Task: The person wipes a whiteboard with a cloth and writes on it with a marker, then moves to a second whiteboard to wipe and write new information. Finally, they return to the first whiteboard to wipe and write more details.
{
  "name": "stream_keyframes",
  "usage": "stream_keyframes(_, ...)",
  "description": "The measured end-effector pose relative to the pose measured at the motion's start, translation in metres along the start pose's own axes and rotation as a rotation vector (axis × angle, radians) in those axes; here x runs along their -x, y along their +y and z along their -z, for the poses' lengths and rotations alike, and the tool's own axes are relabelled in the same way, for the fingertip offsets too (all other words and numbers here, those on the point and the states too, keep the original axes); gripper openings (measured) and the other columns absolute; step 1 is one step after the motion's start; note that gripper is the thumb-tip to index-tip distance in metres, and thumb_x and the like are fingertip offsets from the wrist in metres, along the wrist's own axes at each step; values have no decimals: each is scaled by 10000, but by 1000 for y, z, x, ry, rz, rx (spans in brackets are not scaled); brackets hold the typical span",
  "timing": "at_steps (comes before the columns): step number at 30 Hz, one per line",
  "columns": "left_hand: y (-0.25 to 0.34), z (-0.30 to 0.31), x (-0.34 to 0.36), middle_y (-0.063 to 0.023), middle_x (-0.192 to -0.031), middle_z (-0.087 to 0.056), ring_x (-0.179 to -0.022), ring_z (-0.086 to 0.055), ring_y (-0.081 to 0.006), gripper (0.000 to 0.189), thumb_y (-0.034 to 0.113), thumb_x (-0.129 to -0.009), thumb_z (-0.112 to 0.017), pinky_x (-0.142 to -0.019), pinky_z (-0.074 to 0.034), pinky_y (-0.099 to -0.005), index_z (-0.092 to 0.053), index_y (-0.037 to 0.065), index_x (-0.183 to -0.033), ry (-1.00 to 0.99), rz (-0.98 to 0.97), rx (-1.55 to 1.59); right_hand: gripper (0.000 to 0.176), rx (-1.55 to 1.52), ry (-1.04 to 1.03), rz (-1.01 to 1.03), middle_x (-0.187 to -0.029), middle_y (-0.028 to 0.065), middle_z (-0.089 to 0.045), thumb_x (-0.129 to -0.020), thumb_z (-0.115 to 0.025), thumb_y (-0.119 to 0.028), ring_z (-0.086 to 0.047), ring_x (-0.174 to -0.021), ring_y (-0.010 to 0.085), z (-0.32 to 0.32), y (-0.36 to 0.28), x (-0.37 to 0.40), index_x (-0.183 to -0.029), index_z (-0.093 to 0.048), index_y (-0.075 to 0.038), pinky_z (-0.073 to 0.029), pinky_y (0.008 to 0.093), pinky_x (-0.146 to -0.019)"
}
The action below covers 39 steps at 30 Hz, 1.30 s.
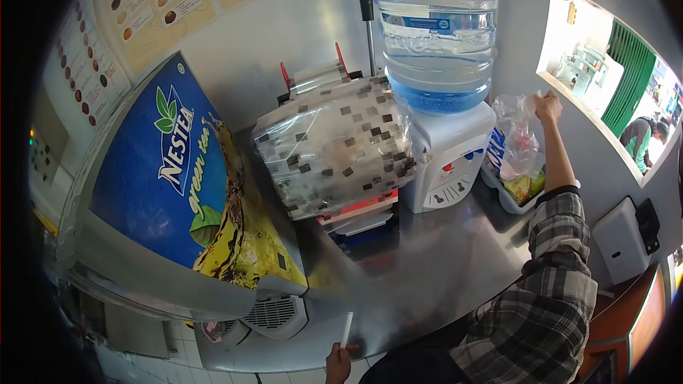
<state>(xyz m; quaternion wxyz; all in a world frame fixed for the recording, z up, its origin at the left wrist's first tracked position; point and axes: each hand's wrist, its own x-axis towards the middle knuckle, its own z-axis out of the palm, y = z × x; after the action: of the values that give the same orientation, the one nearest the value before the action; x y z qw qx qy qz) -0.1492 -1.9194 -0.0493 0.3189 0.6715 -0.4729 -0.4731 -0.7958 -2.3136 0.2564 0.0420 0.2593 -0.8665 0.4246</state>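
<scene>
Near the bottom edge, my left hand (pixel 338 364) is closed around the lower end of a slim white stick (pixel 347 328), held upright over the front of the steel counter. My right arm reaches to the far right, where my right hand (pixel 548 108) pinches the upper edge of a clear plastic bag (pixel 523 144). The bag has blue print and something reddish inside. It sits in a pale plastic basket (pixel 530 206), above a yellow-green packet (pixel 523 188).
A Nestea dispenser (pixel 171 185) fills the left. Behind the steel counter (pixel 434 263) stand a machine under a checkered plastic cover (pixel 334 146) and a water dispenser (pixel 452 156) with a large bottle (pixel 437 35). A window opening (pixel 605 78) is at right, with a person outside.
</scene>
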Motion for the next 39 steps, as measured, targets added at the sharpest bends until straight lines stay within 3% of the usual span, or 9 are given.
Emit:
stream_keyframes(6,44,-7,15,-161,-900,-667,-876,-647,-237,205,96,-907,-326,-827,-475,-325,-494,-23,-903,9,-31,-37,126,-912,171,448,-812,93,-668,-832,-565,-82,-664,-733,139,15,-14,57,-744,-511,-10,-538,268,-619)
stream_keyframes(9,31,-7,18,-135,-856,-677,-834,-645,-258,250,164,-900,-358,-784,-476,-340,-527,-20,-922,83,-38,95,165,-810,-200,708,-882,78,-599,-882,-537,-128,-584,-812,134,64,-5,164,-914,-490,28,-470,239,-668)
stream_keyframes(12,57,6,32,-134,-851,-660,-862,-623,-234,256,181,-920,-353,-814,-459,-333,-513,-19,-921,132,45,296,472,-1108,-786,333,-858,12,-524,-923,-455,-188,-492,-800,85,54,47,254,-1345,-374,8,-417,249,-666)
stream_keyframes(13,62,11,39,-129,-855,-650,-878,-616,-235,262,202,-937,-353,-825,-455,-337,-506,-11,-932,124,61,428,345,-967,-330,564,-792,-7,-500,-927,-459,-265,-477,-768,65,23,62,298,-1164,-522,-23,-391,240,-638)
stream_keyframes(15,75,26,63,-131,-915,-627,-913,-599,-236,283,248,-952,-359,-847,-453,-357,-482,-4,-987,186,-5,597,300,-1215,-1194,527,-741,-17,-436,-831,-606,-369,-460,-717,65,59,17,394,-755,-439,-131,-359,237,-612)
stream_keyframes(17,83,39,92,-133,-976,-604,-948,-582,-237,315,295,-968,-364,-868,-451,-377,-457,3,-1042,271,-113,761,175,-1233,-1601,368,-687,-26,-436,-836,-620,-203,-472,-669,69,49,6,487,-793,-486,-98,-352,200,-598)
stream_keyframes(20,94,73,149,-165,-1217,-441,-1112,-491,-257,496,383,-948,-431,-904,-469,-422,-291,6,-1238,452,-209,832,99,-1230,-2087,611,-687,10,-507,-843,-589,-49,-548,-636,110,69,-29,618,-832,-492,-37,-428,222,-564)
stream_keyframes(23,69,92,220,-163,-1208,-433,-1159,-455,-258,595,318,-924,-511,-893,-488,-419,-183,11,-1313,681,-280,744,85,-758,-2672,349,-763,106,-580,-841,-532,57,-614,-620,172,117,-32,718,-864,-469,5,-509,270,-539)
stream_keyframes(39,-32,157,509,-98,-934,-513,-850,-593,-163,272,190,-891,-585,-675,-576,-303,-391,17,-969,2084,-68,856,234,-33,-3459,579,-917,114,-580,-889,-525,-69,-584,-785,159,372,15,1075,-1096,-426,-24,-491,271,-613)
